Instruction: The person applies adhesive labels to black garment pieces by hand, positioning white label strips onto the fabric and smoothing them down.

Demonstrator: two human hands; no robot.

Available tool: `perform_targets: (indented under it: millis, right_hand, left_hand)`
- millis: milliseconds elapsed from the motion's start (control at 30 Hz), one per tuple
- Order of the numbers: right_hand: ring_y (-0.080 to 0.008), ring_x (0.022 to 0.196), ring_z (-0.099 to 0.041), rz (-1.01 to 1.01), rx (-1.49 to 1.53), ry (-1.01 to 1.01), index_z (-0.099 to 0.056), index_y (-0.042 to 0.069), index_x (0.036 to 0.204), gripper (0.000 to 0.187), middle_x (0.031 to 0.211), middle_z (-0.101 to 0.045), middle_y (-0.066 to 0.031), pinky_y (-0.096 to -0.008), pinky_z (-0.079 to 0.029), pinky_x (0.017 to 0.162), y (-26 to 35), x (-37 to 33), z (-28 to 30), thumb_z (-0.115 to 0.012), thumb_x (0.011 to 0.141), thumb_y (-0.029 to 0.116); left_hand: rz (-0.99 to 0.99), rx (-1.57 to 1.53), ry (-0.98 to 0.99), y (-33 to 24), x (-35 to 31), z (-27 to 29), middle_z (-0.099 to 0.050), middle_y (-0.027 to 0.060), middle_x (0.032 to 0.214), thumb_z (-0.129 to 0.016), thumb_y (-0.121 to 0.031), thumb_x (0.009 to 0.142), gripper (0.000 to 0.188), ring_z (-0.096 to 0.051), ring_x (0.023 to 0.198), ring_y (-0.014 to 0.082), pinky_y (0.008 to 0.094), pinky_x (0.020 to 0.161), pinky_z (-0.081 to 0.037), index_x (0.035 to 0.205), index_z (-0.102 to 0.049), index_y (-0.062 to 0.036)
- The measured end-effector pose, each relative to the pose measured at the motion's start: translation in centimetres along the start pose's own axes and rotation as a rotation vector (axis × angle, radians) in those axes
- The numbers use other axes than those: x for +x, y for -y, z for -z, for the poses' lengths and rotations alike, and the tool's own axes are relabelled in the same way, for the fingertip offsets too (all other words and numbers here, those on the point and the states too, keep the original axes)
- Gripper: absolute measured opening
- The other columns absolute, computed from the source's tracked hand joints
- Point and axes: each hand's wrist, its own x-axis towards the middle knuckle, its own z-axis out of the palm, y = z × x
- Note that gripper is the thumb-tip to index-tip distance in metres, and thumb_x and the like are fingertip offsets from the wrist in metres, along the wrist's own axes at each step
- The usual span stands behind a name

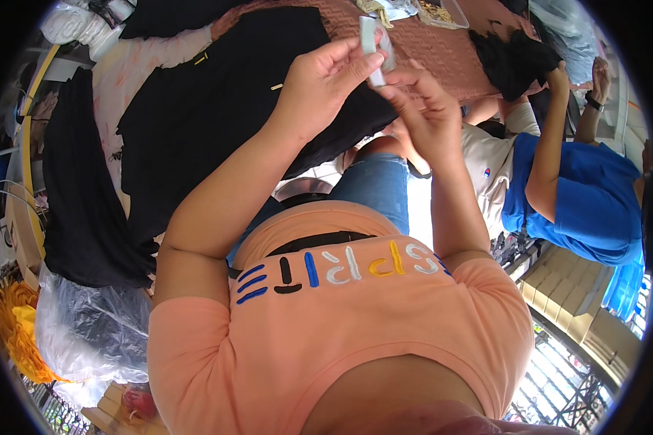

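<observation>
Both my hands are raised in front of me over the far part of the table. Between thumb and fingers, my left hand point(323, 90) grips a small pale, flat, oblong piece point(368, 47), which stands nearly upright. The thumb and fingers of my right hand point(429, 105) are closed at its lower end, on the same piece. Whether it is a folded strip or a thin stack, I cannot make out. Below and left of my hands, a large black cloth garment point(218, 109) lies spread out, with small yellow marks on it.
Another black cloth point(80, 188) hangs over the left edge. A pinkish textured cover point(435, 54) lies on the table. To the right, a co-worker in a blue shirt point(595, 203) handles black fabric point(511, 61). A clear plastic bag point(94, 326) sits lower left, by orange cloth point(18, 326).
</observation>
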Motion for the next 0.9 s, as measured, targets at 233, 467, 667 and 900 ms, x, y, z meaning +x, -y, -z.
perform_targets:
  millis: [233, 467, 667, 900]
  right_hand:
    - [-0.0193, 0.098, -0.069, -0.085, 0.052, -0.121, -0.072, 0.004, 0.109, 0.023, 0.105, -0.073, -0.0082, -0.0325, -0.052, 0.089, 0.0, 0.7, -0.1, -0.078, 0.087, 0.01]
    - [-0.019, 0.125, -0.057, -0.381, 0.486, -0.043, -0.055, 0.0, 0.139, 0.046, 0.13, -0.064, -0.0102, -0.0335, -0.042, 0.109, -5.5, 2.1, -0.4, -0.068, 0.097, 0.013]
    - [-0.0192, 0.125, -0.058, -0.467, 0.658, 0.19, -0.052, 0.0, 0.143, 0.052, 0.135, -0.062, -0.0099, -0.0336, -0.043, 0.108, -6.7, 2.6, -1.0, -0.07, 0.096, 0.013]
    - [-0.0159, 0.115, -0.062, -0.554, 0.672, 0.302, -0.062, 0.001, 0.134, 0.041, 0.12, -0.069, -0.0069, -0.0301, -0.047, 0.101, -11.6, 5.0, -3.8, -0.071, 0.095, 0.008]
  left_hand:
    - [0.089, 0.221, 0.038, -0.3, -1.2, 1.6, -0.071, 0.0053, 0.101, -0.063, -0.018, 0.103, 0.032, -0.065, 0.099, 0.0119, 0.027, 0.095, -0.049, 0.127, -0.066, 0.0016]
    - [0.1, -0.062, 0.087, -0.8, -1.0, 2.7, -0.065, -0.0003, 0.1, -0.055, -0.026, 0.106, 0.034, -0.063, 0.098, 0.011, 0.0302, 0.097, -0.048, 0.129, -0.063, -0.0017]
    - [0.129, -0.492, 0.106, -2.4, -0.3, 5.8, -0.066, -0.0003, 0.1, -0.059, -0.024, 0.104, 0.032, -0.063, 0.094, 0.011, 0.0286, 0.091, -0.049, 0.126, -0.064, -0.0018]
    - [0.253, -0.608, -0.093, -4.2, -0.3, 6.2, -0.062, -0.0033, 0.092, -0.053, -0.019, 0.106, 0.027, -0.062, 0.086, 0.0101, 0.0303, 0.087, -0.051, 0.126, -0.061, -0.0045]
